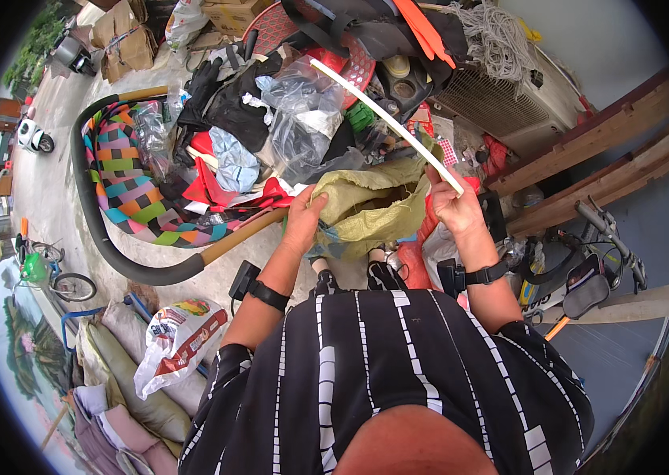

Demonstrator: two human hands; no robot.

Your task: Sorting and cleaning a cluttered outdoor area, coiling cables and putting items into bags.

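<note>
My left hand (305, 217) grips the left edge of a yellow woven sack (379, 219), whose mouth gapes upward. My right hand (456, 205) holds the lower end of a long, slightly curved white strip (391, 122) and is at the sack's right edge; whether its fingers also grip the sack I cannot tell. The strip slants up and left over the sack. Beyond and left of the sack lies a heap of clear plastic bags (302, 119), dark cloth and red pieces, partly in a colourful woven carrier (132, 202) with a padded rim.
A bicycle (607, 249) and wooden beams (584, 136) stand on the right. A red plastic basket (269, 27) and bundled rope (489, 41) lie ahead. At the lower left are a printed plastic bag (183, 338) and filled sacks (138, 380).
</note>
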